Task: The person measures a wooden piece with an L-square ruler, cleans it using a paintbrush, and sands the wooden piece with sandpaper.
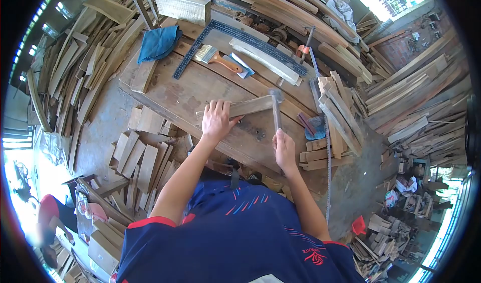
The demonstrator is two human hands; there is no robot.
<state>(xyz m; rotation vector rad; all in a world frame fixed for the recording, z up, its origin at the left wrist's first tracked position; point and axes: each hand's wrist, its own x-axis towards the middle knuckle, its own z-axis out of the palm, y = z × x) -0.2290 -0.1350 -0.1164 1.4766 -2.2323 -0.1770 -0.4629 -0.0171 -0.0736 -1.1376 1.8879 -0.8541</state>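
Note:
My left hand (pixel 218 120) grips the near end of a short wooden strip (pixel 252 106), its fingers over the top and the thumb along the side. The strip lies slantwise on the wooden workbench (pixel 190 102). My right hand (pixel 284 150) is closed around the handle of a hammer (pixel 277 113). The hammer's metal head is at the strip's far end; whether it touches the wood I cannot tell. Right of the hammer, a dark reddish block (pixel 305 123) lies beside a blue cloth or sandpaper piece (pixel 316 127).
Farther back on the bench are a paintbrush (pixel 219 58), a carpenter's square (pixel 188 57), a pale board (pixel 265 61) and a blue cloth (pixel 158 43). Wood pieces (pixel 340 115) stand at the right edge. Stacked boards (pixel 145 167) lie left below. Another person (pixel 52 223) is at lower left.

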